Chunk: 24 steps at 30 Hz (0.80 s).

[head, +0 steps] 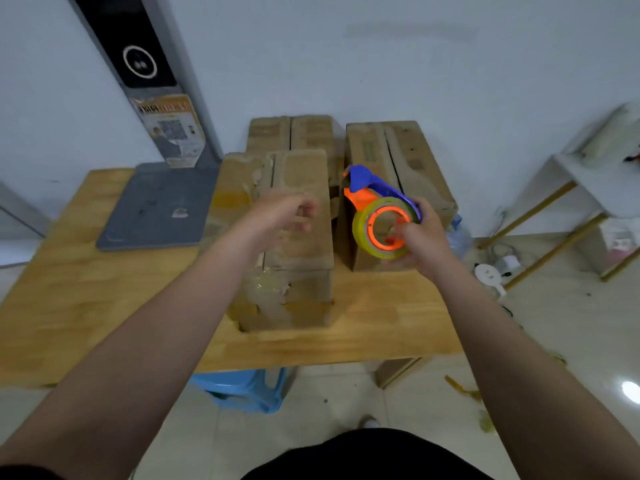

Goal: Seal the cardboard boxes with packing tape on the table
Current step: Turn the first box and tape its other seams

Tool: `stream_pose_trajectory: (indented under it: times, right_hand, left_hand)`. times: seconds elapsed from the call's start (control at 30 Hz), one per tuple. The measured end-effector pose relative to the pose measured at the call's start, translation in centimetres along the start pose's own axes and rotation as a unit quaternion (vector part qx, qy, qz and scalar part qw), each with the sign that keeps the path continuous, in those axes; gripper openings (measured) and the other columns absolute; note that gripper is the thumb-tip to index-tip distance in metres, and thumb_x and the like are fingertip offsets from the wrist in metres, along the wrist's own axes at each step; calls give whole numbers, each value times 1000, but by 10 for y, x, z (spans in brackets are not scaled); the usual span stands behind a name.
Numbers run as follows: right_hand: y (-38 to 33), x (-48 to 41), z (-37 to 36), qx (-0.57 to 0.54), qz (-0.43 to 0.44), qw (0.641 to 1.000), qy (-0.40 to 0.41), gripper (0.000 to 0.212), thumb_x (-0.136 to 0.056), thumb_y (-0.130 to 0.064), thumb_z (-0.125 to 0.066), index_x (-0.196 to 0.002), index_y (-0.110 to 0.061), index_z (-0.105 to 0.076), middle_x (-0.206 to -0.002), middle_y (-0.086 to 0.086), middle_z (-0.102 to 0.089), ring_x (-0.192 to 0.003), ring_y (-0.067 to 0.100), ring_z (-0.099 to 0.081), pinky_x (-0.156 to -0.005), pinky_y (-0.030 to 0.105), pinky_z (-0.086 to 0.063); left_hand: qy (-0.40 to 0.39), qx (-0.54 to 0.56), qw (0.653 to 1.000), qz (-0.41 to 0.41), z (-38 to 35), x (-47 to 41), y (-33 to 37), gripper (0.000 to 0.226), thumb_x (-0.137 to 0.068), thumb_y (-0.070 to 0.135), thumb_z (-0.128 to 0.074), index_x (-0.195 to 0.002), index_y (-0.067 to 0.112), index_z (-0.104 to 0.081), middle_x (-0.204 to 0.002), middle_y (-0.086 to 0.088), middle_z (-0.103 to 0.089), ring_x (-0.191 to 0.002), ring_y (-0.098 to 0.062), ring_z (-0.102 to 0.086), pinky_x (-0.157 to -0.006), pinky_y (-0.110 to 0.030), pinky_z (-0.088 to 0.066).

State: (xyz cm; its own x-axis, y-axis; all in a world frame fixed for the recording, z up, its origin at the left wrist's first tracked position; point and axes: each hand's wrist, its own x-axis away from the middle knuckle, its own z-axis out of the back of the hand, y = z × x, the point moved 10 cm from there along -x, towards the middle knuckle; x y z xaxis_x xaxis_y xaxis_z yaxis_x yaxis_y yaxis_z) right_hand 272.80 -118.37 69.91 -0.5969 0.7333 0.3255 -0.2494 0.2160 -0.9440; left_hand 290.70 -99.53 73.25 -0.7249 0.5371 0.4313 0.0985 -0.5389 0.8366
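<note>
On the table (86, 289) the front box (301, 174) stands nearest, another box (311, 133) behind it, a third box (426, 174) to its right. The tape dispenser (377, 209) hangs just right of the front box, gripped by the right hand (420, 240), arm outstretched. The left hand (284, 214) hovers above the front box, fingers loosely curled, holding nothing.

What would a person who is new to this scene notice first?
The blue and orange tape dispenser, held by the right grip by the right box. Next, the worn near box at the middle of the table, under the left grip.
</note>
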Motion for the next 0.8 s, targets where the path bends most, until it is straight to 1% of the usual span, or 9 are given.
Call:
stream_pose_trajectory:
  times: [0.07, 0.13, 0.27, 0.3, 0.4, 0.47, 0.53, 0.67, 0.8]
  right_hand:
    - [-18, 11, -15, -12, 21, 1000, -15, 44, -93, 2, -54, -123, -30, -55, -110, 1, -63, -79, 31, -71, -55, 63, -58]
    - [-33, 21, -28, -15, 47, 999, -23, 47, -91, 4, -55, -123, -30, -55, -108, 0, -64, -73, 26, -71, -54, 59, -59]
    - [-58, 34, -45, 4, 114, 993, -24, 59, -83, 15, -54, -124, -28, -56, -107, 1, -65, -71, 7, -71, -45, 31, -55]
    - [-64, 37, -48, 18, 133, 991, -25, 59, -82, 15, -54, -124, -27, -56, -106, 0, -65, -73, 4, -71, -45, 27, -53]
    - [-77, 40, -54, 55, 179, 982, -25, 59, -79, 15, -55, -121, -26, -57, -101, -5, -65, -89, 13, -69, -55, 27, -57]
    - [-82, 41, -57, 69, 193, 979, -23, 59, -78, 14, -57, -119, -29, -57, -101, -8, -63, -91, 11, -67, -61, 27, -59]
    - [-85, 41, -58, 71, 206, 975, -27, 60, -77, 14, -58, -117, -31, -57, -102, -7, -64, -89, 11, -68, -62, 23, -58]
    - [-88, 34, -59, 74, 229, 970, -39, 61, -75, 14, -59, -115, -32, -58, -105, -4, -65, -93, 17, -70, -66, 24, -58]
    - [-89, 26, -58, 89, 252, 962, -51, 62, -77, 15, -58, -118, -32, -57, -107, -4, -65, -90, 6, -67, -69, 24, -56]
  left_hand:
    - [-60, 28, 997, 30, 0, 11, -1, 30, -102, 49, -53, -101, 28, -74, -90, 15, -76, -90, -13, -72, -91, -43, -42]
    - [-90, 76, 992, 44, 6, 19, 2, 37, -101, 58, -51, -96, 28, -72, -88, 14, -76, -90, -14, -71, -93, -44, -42]
    - [-98, 138, 985, 38, 23, 29, 14, 47, -96, 67, -51, -94, 25, -71, -84, 11, -74, -86, -16, -70, -97, -46, -45]
    - [-100, 143, 984, 33, 26, 31, 17, 48, -95, 69, -50, -93, 26, -71, -83, 11, -73, -85, -16, -70, -98, -46, -45]
    - [-109, 152, 982, 22, 29, 36, 23, 52, -94, 73, -48, -88, 27, -70, -83, 11, -71, -84, -16, -69, -98, -48, -44]
    - [-108, 162, 981, 20, 29, 38, 24, 50, -94, 72, -49, -87, 27, -69, -82, 10, -70, -85, -16, -69, -99, -48, -44]
    - [-100, 171, 980, 18, 30, 39, 25, 45, -96, 67, -51, -85, 28, -69, -79, 11, -69, -86, -16, -68, -99, -48, -44]
    - [-79, 166, 983, 5, 33, 40, 30, 27, -100, 48, -56, -84, 29, -68, -78, 13, -68, -87, -13, -67, -100, -45, -44]
    - [-39, 132, 990, -9, 38, 37, 30, 18, -98, 35, -56, -85, 28, -67, -78, 14, -66, -86, -12, -68, -94, -42, -47]
